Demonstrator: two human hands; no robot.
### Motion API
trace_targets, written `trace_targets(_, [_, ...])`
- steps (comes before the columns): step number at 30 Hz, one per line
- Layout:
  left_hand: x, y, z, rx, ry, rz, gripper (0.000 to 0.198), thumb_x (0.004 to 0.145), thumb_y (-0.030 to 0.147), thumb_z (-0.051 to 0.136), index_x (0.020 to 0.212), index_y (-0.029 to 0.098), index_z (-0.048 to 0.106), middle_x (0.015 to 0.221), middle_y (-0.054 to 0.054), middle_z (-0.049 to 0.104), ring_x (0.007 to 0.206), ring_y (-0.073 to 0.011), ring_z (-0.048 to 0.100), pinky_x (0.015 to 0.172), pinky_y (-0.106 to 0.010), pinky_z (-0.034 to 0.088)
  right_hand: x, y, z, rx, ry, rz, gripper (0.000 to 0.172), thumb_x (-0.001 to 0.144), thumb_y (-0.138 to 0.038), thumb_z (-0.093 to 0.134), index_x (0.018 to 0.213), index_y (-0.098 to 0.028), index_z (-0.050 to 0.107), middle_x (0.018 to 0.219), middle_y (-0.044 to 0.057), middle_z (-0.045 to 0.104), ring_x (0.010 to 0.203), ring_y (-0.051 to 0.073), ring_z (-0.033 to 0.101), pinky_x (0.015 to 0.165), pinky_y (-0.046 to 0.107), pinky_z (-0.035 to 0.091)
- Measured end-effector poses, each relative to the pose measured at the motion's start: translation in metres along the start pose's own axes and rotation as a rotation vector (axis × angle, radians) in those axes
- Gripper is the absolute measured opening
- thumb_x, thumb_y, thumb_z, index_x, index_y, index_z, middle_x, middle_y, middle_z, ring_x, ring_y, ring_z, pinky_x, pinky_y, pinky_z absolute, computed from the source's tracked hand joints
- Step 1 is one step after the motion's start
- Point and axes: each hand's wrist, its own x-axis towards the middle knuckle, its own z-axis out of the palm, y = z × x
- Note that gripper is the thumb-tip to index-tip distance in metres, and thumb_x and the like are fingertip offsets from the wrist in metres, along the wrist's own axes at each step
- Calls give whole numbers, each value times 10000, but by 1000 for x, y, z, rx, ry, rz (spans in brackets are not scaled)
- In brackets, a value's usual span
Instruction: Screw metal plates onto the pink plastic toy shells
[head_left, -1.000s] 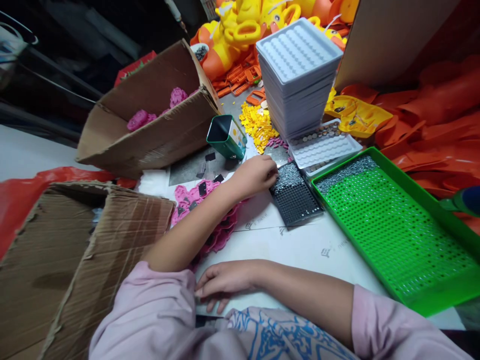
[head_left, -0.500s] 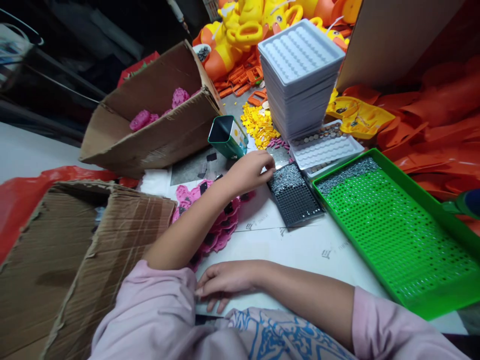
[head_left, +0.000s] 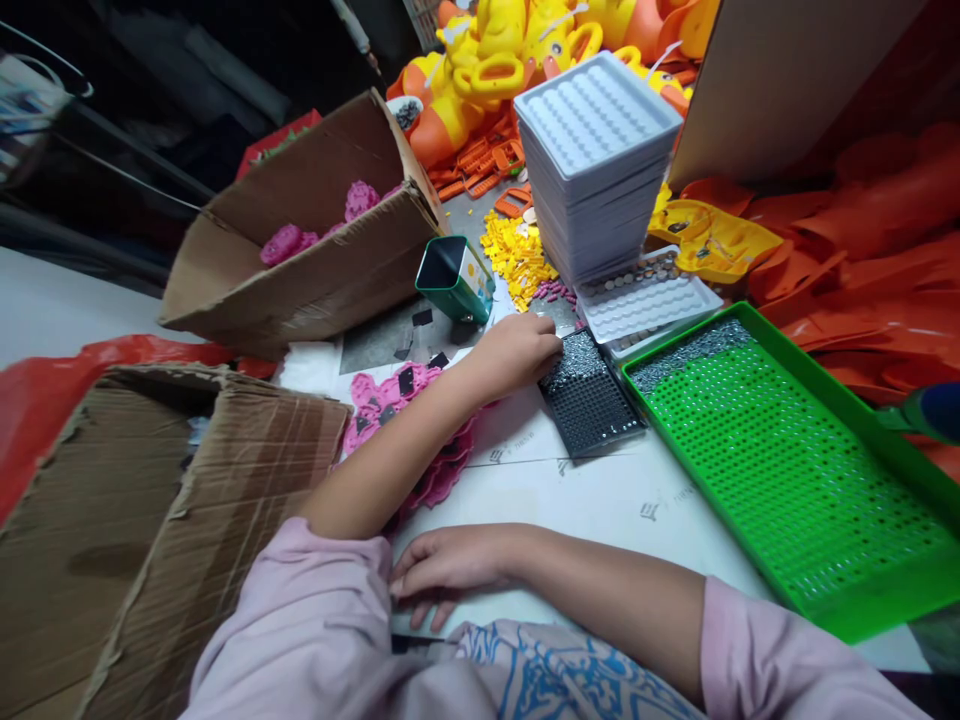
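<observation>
In the middle of the table (head_left: 367, 350), just left of the green tray (head_left: 885, 605), lies the black holed tray (head_left: 600, 415), small silvery pieces (head_left: 581, 360) heaped over its far part; the left grip (head_left: 517, 350) is curled at its left edge, fingertips hidden, so I cannot tell whether it pinches anything; working well here likely means a light fingertip touch, taking from the heap's margin and keeping the wrist high so the tray stays put; the right grip (head_left: 450, 565) rests near the body, loosely spread, nothing seen in it, and could steady the tray; against half a second ago, the left grip sits farther in over the tray's edge, the gap between thumb and finger no longer showing; the right grip looks unchanged.
</observation>
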Motion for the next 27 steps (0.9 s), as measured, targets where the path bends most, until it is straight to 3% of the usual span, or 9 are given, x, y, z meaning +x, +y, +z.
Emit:
trace_targets(4, [-5, -4, -1, -83, 49, -16, 173, 890, 193, 491, 896, 131, 653, 870, -90, 630, 812, -182, 581, 732, -298, 444, 0, 0, 0, -2, 0, -3, 92, 828, -197, 538, 859, -111, 550, 802, -4, 534, 575, 62, 572, 543, 159, 438])
trace_targets(8, [-15, -14, -5, -296, 171, -76, 88, 846, 158, 529, 867, 137, 612, 874, -66, 624, 819, -148, 570, 754, -266, 450, 0, -1, 0, -1, 0, -3, 112, 831, -219, 546, 869, -114, 553, 789, -2, 539, 587, 58, 565, 571, 165, 448])
trace_targets(15, [-28, -35, -16, -557, 258, -477, 54, 712, 173, 579, 731, 137, 614, 682, 9, 607, 628, -103, 532, 601, -223, 406, -3, -1, 2, 13, 20, 4, 96, 822, -209, 553, 875, -129, 552, 783, -12, 530, 571, 59, 556, 572, 189, 450])
trace_targets(19, [-27, -44, -18, -564, 203, -587, 55, 644, 142, 590, 681, 127, 628, 654, 9, 610, 596, -101, 529, 559, -216, 379, -4, -1, 2, 17, 32, 1, 116, 823, -208, 545, 899, -121, 551, 784, -4, 536, 591, 64, 571, 577, 186, 460])
trace_targets(27, [-24, -45, -2, -399, -45, -538, 97, 698, 138, 576, 687, 139, 673, 653, -17, 658, 600, -120, 557, 555, -217, 375, 0, 5, -1, 35, 20, -21, 168, 811, -253, 589, 915, -126, 555, 794, 3, 546, 611, 69, 582, 582, 191, 472])
